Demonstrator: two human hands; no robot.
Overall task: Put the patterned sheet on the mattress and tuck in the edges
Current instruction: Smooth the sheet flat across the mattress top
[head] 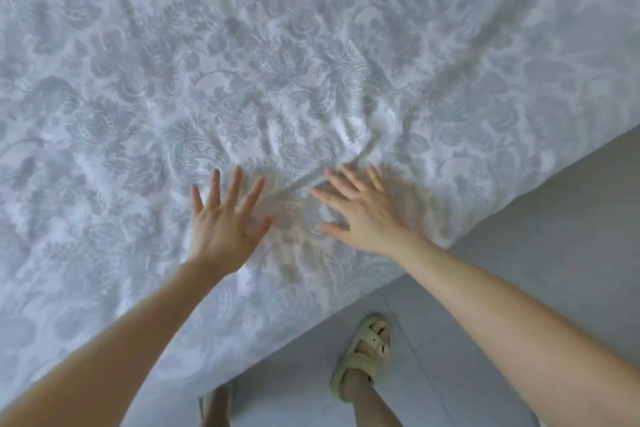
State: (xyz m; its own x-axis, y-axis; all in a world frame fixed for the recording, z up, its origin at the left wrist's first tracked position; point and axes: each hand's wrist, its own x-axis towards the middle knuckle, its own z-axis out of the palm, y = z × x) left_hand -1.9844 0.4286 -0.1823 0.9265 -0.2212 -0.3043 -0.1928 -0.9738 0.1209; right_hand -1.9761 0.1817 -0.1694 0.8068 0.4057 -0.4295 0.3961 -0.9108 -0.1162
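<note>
Flat hands (294, 218) on wrinkled paisley patterned sheet (242, 62)

Your sheet (242, 80) is white with a pale grey-blue print of paisley and leafy flowers, filling the frame from upper left to centre. At lower right the floor (536, 236) is plain light grey tile, and your sandal (363, 354) is cream-beige.

A home bedroom: a bed spread with a grey-and-white patterned sheet (277, 62), pale tiled floor (519, 270), a beige sandal (363, 354).
</note>
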